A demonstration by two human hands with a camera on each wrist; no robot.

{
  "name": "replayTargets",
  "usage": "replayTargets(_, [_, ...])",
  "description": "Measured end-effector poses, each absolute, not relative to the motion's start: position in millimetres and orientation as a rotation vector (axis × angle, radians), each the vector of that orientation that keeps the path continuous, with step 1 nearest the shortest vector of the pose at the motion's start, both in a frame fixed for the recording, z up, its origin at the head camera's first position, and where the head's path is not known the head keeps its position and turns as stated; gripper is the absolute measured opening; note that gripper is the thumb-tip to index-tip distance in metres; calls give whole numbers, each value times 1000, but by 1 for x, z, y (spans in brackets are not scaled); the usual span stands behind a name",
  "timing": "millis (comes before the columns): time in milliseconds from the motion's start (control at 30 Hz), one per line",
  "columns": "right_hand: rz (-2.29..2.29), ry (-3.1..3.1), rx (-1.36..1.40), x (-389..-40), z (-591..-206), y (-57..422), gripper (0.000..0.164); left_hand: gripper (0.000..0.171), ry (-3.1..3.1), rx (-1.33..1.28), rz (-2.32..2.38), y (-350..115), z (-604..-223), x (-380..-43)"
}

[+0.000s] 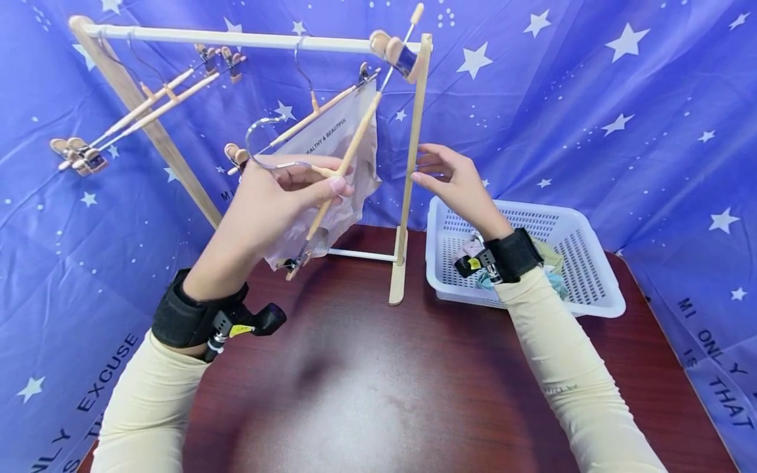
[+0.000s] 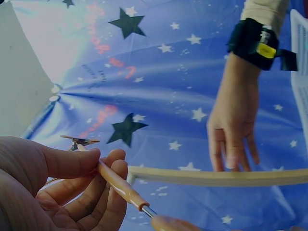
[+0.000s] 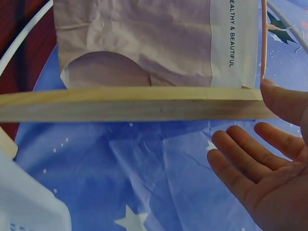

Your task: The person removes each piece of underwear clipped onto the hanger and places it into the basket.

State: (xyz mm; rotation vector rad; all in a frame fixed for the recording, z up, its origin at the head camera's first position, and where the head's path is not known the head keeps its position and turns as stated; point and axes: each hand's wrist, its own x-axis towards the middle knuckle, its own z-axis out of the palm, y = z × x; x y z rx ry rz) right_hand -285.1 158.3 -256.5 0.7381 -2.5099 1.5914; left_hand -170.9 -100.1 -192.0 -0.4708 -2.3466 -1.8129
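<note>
My left hand (image 1: 266,197) pinches a wooden clip hanger (image 1: 362,131) between thumb and fingers near the base of its metal hook. The hanger slants up to the right, with a clip at each end and nothing clipped on it. Behind it, pale pink briefs (image 1: 365,161) with a printed waistband hang from another clip hanger (image 1: 315,118) on the rack. My right hand (image 1: 455,180) is beside the rack's right post (image 1: 416,138), fingers loosely bent, holding nothing. In the right wrist view, its fingers (image 3: 245,154) lie just below that post.
Two bare clip hangers (image 1: 171,98) hang at the left of the rack's white rail (image 1: 248,38). A white plastic basket (image 1: 612,299) with some clothes (image 1: 552,256) in it stands at right on the dark red table (image 1: 367,394). A blue starry curtain (image 1: 562,98) surrounds the table.
</note>
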Motion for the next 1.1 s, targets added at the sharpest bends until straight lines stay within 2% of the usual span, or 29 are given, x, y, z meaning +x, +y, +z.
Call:
replayTargets(300, [1698,-2372,733,-294,-262,146,39,26,-2145,-489,-1966,-110,-162,-159])
replayTargets(567, [1713,-2267,729,-296,-266,136,28,29,-2104,-490,-1917,-123,-143,-151])
replayTargets(867, [1578,-2267,658,-286,-264,127,25,35,-2067,-391,-1893,-144,-129,-153])
replayTargets(1100, [1542,-2260,637,-282,-264,123,25,32,-2100,-306,-1818,-174,-130,-162])
